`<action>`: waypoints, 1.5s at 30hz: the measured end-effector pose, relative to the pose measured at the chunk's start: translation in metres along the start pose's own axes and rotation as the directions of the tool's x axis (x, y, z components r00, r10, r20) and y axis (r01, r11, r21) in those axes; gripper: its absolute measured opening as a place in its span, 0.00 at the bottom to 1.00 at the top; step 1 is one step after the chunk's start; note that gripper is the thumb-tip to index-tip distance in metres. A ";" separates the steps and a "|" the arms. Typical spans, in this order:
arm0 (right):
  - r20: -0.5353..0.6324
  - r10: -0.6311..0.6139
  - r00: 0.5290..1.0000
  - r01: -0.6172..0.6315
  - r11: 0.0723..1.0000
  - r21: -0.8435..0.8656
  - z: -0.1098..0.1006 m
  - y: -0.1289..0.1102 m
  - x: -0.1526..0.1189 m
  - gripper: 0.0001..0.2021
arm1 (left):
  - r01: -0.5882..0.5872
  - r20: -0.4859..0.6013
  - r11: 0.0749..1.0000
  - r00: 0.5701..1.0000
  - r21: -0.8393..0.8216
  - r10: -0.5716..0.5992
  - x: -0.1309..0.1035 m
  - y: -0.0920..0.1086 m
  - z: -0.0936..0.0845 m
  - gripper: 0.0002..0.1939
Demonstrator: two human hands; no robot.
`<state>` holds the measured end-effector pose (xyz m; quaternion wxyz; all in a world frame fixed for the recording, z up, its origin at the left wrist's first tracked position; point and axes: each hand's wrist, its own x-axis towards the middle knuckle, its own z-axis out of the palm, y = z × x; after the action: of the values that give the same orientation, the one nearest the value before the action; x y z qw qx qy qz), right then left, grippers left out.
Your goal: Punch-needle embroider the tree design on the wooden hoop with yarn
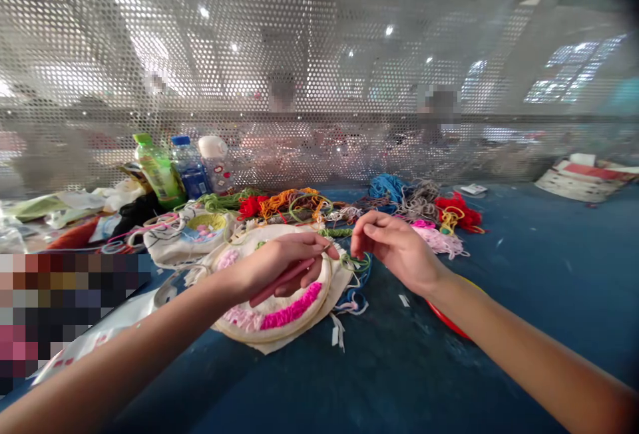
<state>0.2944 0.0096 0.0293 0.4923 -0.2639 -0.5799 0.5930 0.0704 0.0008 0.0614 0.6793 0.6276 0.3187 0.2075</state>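
My left hand (294, 257) is closed over a pink punch needle (282, 282), of which only the slim handle shows. It hangs above a round embroidery hoop (327, 287) with cream cloth. Along the lower edge of the cloth runs a band of bright pink loops (292, 307), with paler pink loops to its left. My right hand (394, 247) is at the hoop's right, thumb and fingers bent together. Green yarn (362, 264) lies at its fingertips, which partly hide it. Blue and white strands (355, 301) trail from the hoop's right side.
Behind the hoop lie heaps of orange yarn (289, 202), blue yarn (387, 188) and red yarn (462, 211). Bottles, one green (162, 171), stand back left beside a second hooped piece (170, 237). A perforated metal screen (319, 88) closes off the blue table (539, 274). A red ring (449, 321) lies under my right forearm.
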 end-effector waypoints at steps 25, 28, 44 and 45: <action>-0.221 -0.024 0.975 0.066 0.981 0.183 -0.008 -0.001 0.005 0.03 | -0.035 -0.081 0.998 0.996 0.043 0.038 0.003 -0.007 -0.010 0.12; -0.199 -0.008 0.980 0.041 0.986 0.162 -0.007 -0.001 0.004 0.04 | -0.011 -0.078 0.998 0.997 0.055 0.015 0.002 -0.006 -0.009 0.11; 0.113 0.059 0.992 -0.057 0.998 -0.021 0.011 0.013 -0.004 0.06 | -0.011 -0.056 0.997 0.998 0.075 0.015 0.001 -0.009 0.001 0.06; 0.125 0.077 0.989 -0.075 0.997 -0.020 0.013 0.015 -0.005 0.06 | -0.011 -0.056 0.996 0.998 0.083 0.016 0.001 -0.009 0.001 0.06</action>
<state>0.2808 0.0018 0.0166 0.4299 -0.2517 -0.6036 0.6224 0.0713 -0.0005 0.0522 0.6420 0.6513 0.3418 0.2165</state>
